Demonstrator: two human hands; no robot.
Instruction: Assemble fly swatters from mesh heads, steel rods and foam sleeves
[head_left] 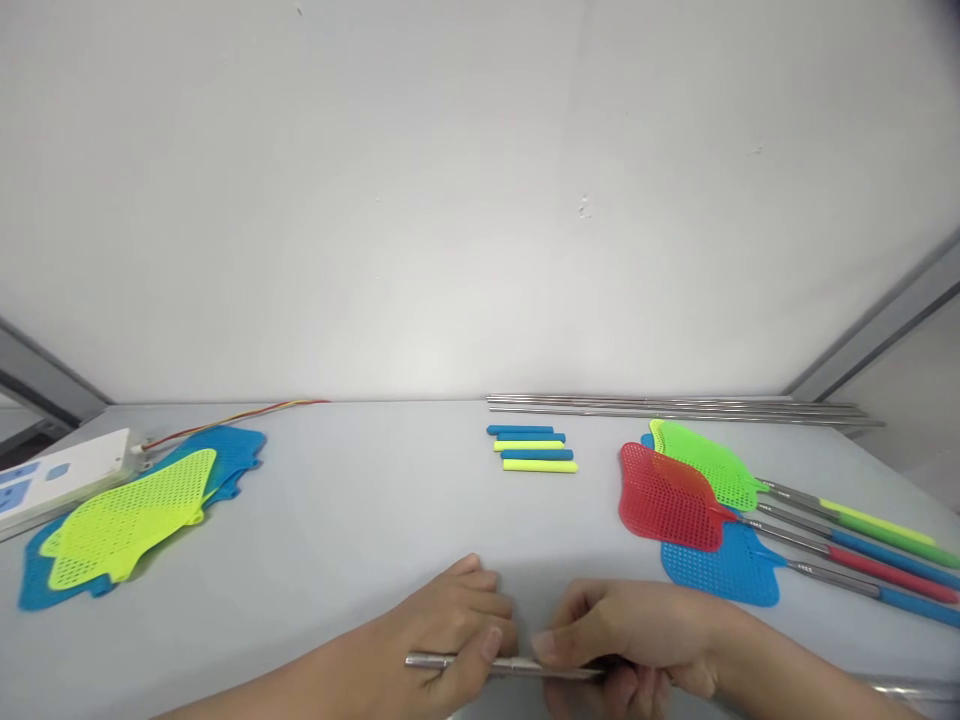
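Note:
My left hand (457,625) is closed round a short silver metal rod (517,667) near the table's front edge, its thumb pressed along the top. The rod lies roughly level, and its left end sticks out past my thumb. At its right end, my right hand (637,630) grips it between thumb and curled fingers. A dark patch shows between those fingers, too shaded to make out. Beyond my hands lie several blue and yellow handle sleeves (536,454) in a loose stack.
To the right lie fly swatters with a red head (667,495), a green head (709,465) and a blue head (727,570). Thin metal rods (675,407) line the wall. Left are loose yellow swatter heads (135,515), blue swatter heads (244,445) and a white power strip (82,470).

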